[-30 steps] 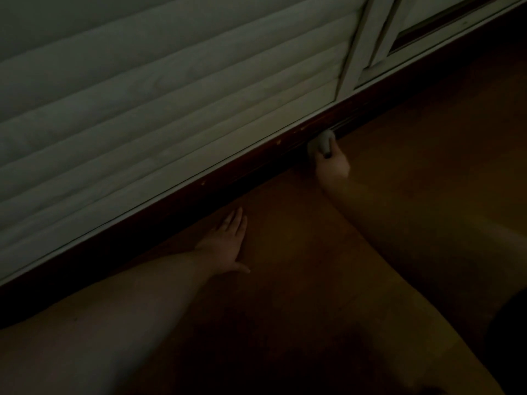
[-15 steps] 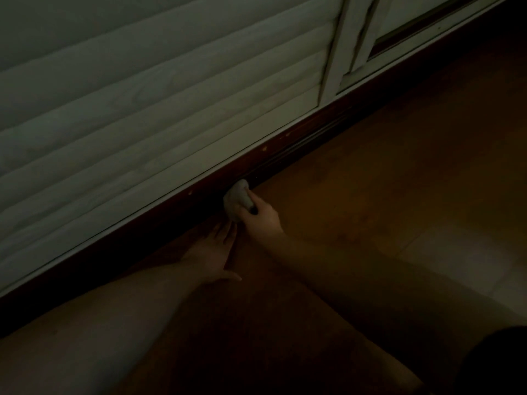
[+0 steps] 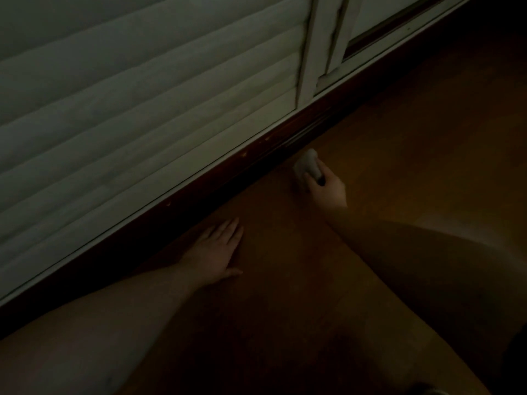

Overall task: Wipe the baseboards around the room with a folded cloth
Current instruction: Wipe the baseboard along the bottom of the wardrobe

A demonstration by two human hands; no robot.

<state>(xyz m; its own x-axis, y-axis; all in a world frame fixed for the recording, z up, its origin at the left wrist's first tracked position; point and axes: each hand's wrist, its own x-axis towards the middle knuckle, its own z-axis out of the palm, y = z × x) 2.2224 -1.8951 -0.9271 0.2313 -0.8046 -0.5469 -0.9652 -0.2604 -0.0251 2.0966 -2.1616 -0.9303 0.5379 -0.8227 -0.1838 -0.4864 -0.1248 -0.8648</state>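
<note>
Here the right hand [image 3: 325, 189] grips the folded cloth [image 3: 308, 166], fingers curled round it, the pale wad sticking out past the fingertips toward the dark baseboard [image 3: 228, 178] (whether cloth meets wood is too dim to tell). Down and left of it, well apart, the left hand [image 3: 216, 249] lies flat on the wooden floor [image 3: 399, 166], fingers straight, holding nothing. Above both hands, beyond the baseboard, runs a slatted white panel [image 3: 142, 95].

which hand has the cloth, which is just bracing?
The right hand grips the pale folded cloth, beside the dark baseboard. The left hand holds nothing; it lies flat on the wooden floor, fingers straight.
</note>
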